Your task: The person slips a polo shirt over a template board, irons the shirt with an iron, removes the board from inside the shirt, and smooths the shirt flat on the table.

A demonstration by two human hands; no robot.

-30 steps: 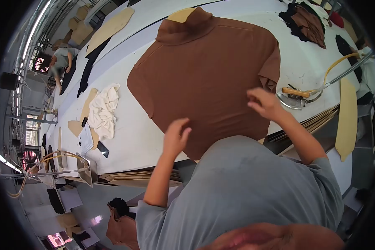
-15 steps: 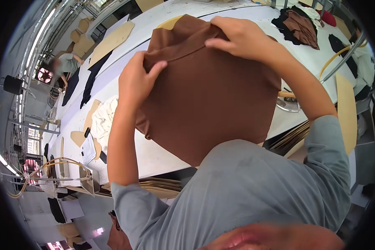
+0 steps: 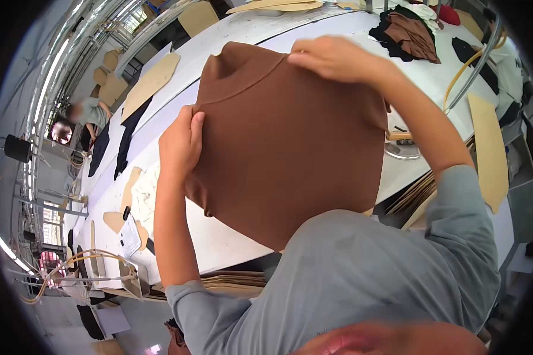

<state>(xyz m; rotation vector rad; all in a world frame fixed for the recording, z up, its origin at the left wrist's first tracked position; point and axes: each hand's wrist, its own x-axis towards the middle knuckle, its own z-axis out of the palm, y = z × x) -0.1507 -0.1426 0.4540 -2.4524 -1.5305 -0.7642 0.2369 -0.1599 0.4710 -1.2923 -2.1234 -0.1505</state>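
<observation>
A brown high-necked garment [image 3: 290, 148] is spread in front of me, its upper part raised toward me and its lower edge near my body. My left hand [image 3: 182, 139] grips it at the left, just below the neck opening, with the thumb on top. At the right of the collar [image 3: 243, 71], my right hand [image 3: 331, 58] pinches the shoulder seam. The fabric hangs fairly smooth between both hands, with small folds at its left edge.
An iron [image 3: 403, 148] rests right of the garment on the white table [image 3: 219, 245]. White cloth [image 3: 144, 198], papers [image 3: 129, 238] and tan patterns lie left. Dark and brown clothes [image 3: 405, 36] lie at the back right. Another person [image 3: 92, 112] stands far left.
Both hands have reached up to the garment's neck area and closed on it. The garment's top, flat on the table before, is lifted and pulled a little toward me.
</observation>
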